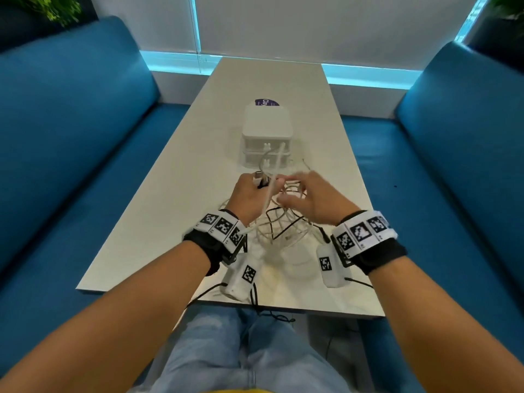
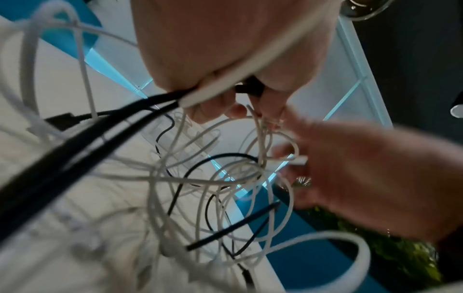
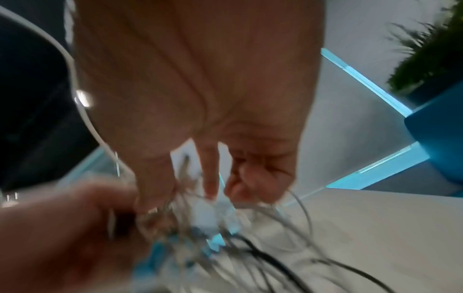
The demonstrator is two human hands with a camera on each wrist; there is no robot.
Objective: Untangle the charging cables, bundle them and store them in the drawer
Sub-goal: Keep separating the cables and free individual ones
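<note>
A person sits at a long pale counter (image 1: 198, 154) with blue sofas (image 1: 71, 123) on both sides. Both hands are up over a messy pile of charging cables (image 1: 283, 225). The pile has many thin white cables and a few black ones, all looped through each other. Part of the pile lies on the counter close to the person, and part hangs from the hands.

The left hand (image 1: 248, 195) has its grip closed tight on a bunch of cables. A thick white cable (image 2: 253, 67) runs across its palm, and black cables (image 2: 105, 126) come out of the fist beside it. Some plug ends (image 1: 261, 179) stick out near its thumb.

The right hand (image 1: 312, 199) is just beside the left hand. Its fingers (image 3: 209, 174) are bent and reach into the white loops. The wrist view is blurry, so I cannot tell if this grip truly has hold of a cable.

Past the hands stands a small white drawer box (image 1: 266, 137) with two drawers, both closed. A cable leans against its front. A purple sticker (image 1: 266, 102) lies behind the box.
</note>
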